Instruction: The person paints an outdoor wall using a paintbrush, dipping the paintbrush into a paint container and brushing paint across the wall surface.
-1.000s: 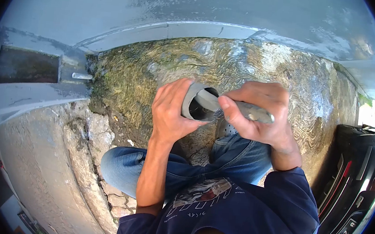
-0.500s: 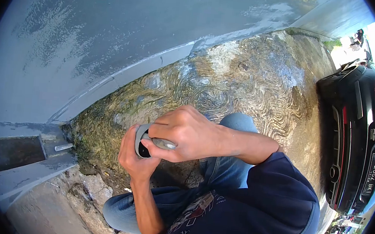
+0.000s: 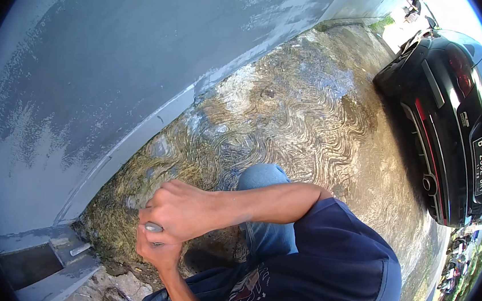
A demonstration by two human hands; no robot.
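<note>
At the lower left of the view, my right hand (image 3: 181,211) is closed around a grey handle-like tool (image 3: 154,228), whose rounded end shows beside the thumb. Just below and touching it is my left hand (image 3: 158,253), its fingers wrapped round the grey tube seen in the earlier frames. The tube is now almost wholly hidden by both hands, and so is the tool's far end. Both hands are over the mossy ground in front of my bent legs in blue jeans (image 3: 264,178).
A grey-blue painted wall (image 3: 116,71) runs along the left, with a rectangular opening (image 3: 30,267) and a short white pipe stub (image 3: 80,249) low down. Patterned concrete (image 3: 312,128) lies ahead. A black car (image 3: 445,111) stands right; a person (image 3: 414,4) is far off.
The view has swung, so both hands now appear lower left and the car larger. My right hand has come in from beside the left hand to cover the tube's opening.
</note>
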